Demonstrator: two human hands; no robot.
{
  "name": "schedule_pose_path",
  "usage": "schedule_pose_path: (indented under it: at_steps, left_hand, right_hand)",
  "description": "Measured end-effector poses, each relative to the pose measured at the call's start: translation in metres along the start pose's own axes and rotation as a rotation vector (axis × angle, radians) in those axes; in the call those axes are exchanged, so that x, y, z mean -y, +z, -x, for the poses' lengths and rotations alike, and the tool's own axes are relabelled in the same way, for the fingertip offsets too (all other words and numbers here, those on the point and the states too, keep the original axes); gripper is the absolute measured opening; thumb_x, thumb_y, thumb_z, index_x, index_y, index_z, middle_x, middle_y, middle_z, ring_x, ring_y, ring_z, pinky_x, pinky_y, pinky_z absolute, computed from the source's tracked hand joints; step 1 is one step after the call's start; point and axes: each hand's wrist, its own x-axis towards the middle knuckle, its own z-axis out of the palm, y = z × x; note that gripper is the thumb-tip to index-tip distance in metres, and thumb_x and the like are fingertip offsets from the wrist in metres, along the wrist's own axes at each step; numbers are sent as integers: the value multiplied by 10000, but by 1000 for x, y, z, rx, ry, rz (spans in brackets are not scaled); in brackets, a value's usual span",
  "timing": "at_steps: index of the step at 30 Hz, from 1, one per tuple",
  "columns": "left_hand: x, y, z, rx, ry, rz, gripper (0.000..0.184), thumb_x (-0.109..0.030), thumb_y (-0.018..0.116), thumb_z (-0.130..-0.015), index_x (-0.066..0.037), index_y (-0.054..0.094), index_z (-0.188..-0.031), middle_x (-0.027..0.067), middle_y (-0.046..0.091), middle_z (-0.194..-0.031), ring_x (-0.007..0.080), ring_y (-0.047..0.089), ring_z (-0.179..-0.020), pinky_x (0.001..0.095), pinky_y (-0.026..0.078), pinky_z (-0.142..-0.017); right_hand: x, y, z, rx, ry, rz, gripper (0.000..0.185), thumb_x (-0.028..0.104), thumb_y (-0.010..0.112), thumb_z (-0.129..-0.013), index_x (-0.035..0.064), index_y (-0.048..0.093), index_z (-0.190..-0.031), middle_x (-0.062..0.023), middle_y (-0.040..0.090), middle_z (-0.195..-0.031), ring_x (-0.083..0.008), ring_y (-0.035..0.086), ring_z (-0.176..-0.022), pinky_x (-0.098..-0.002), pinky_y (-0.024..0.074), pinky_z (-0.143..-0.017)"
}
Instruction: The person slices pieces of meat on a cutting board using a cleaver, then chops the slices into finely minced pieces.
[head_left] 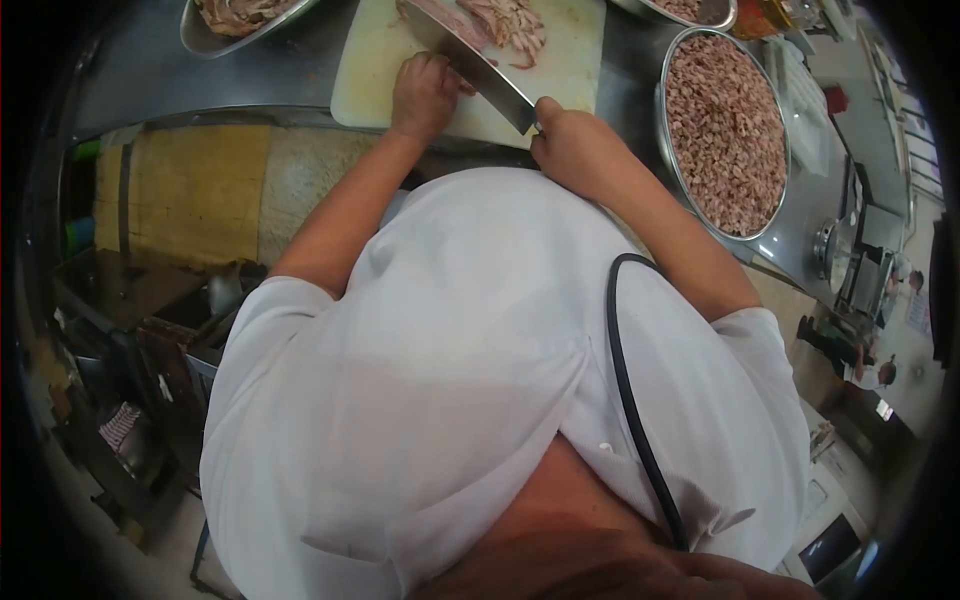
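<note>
Head view: steel counter [270, 85] before you, pale cutting board [370, 60] on it, cropped at the top edge. Meat [512, 28] lies on the board near the cleaver [485, 78], gripped in your right hand [575, 145]. Your left hand [425, 95] curls beside the blade; fingertips partly hidden, can't tell whether it holds anything. Distant people [865, 365], right: blurred.

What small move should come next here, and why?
Perhaps ease the left hand slightly back before any cut: it sits close beside the knife that the right hand grips, with meat lying on the cutting board beyond the blade.
</note>
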Motion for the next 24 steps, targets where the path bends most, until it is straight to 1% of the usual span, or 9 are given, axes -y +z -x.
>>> schedule_pose_path:
  at_steps: [4,6,7,9,10,12,14,15,24]
  left_hand:
    - [7,2,0,24,6,2,152,-96,697,-800,-41,654,-934,141,627,-883,381,612,-848,485,506,-761]
    - [8,3,0,38,15,20,147,-97,701,-793,-47,651,-922,137,624,-873,382,611,-840,489,502,-755]
    - [6,5,0,6,6,34,144,-96,699,-788,-53,649,-916,136,620,-868,384,610,-839,491,499,-748]
    - [6,3,-4,-24,0,47,141,-96,698,-783,-59,647,-910,135,617,-864,386,608,-837,493,496,-741]
    - [6,1,-7,-6,-44,22,124,-90,681,-809,-49,653,-922,148,632,-895,389,615,-856,490,504,-763]
    - [13,0,-18,-1,-81,-7,110,-84,664,-834,-39,658,-935,161,648,-926,392,622,-875,487,512,-786]
    - [27,2,-24,-32,-47,-51,156,-109,656,-850,-31,671,-984,173,654,-968,405,618,-892,496,509,-801]
    - [25,1,-22,-19,-80,-74,175,-125,645,-868,-28,678,-1011,175,657,-989,407,616,-916,497,506,-823]
    - [29,5,-20,-45,-21,-63,160,-155,660,-868,-45,686,-982,147,668,-964,383,621,-922,469,506,-830]
  right_hand:
    - [7,0,-14,26,19,-2,216,143,546,-912,-48,536,-1013,-321,659,-841,-503,657,-850,-552,503,-789]
    - [9,0,-23,64,-5,69,251,134,526,-911,-35,561,-1093,-289,700,-944,-452,692,-922,-526,528,-826]
    - [9,3,-31,67,-7,68,251,134,526,-911,-35,561,-1093,-289,700,-944,-452,692,-922,-526,528,-826]
    - [6,15,-53,24,-22,-9,264,145,537,-913,-30,570,-1108,-287,704,-957,-448,693,-927,-528,533,-822]
    - [5,27,-63,22,-16,-13,264,145,537,-913,-30,570,-1108,-287,704,-957,-448,693,-927,-528,533,-822]
    - [6,45,-87,-113,-74,43,281,154,552,-910,-30,578,-1122,-274,712,-975,-442,696,-933,-527,540,-825]
    - [2,44,-98,-133,-106,21,285,146,541,-914,-32,562,-1136,-289,702,-938,-461,689,-909,-536,533,-820]
    - [3,43,-99,-153,-135,-3,289,139,530,-918,-34,547,-1149,-304,692,-901,-480,681,-886,-545,526,-815]
    - [9,19,-90,-59,-98,-27,265,143,533,-926,-41,582,-1110,-291,703,-894,-454,699,-878,-513,550,-799]
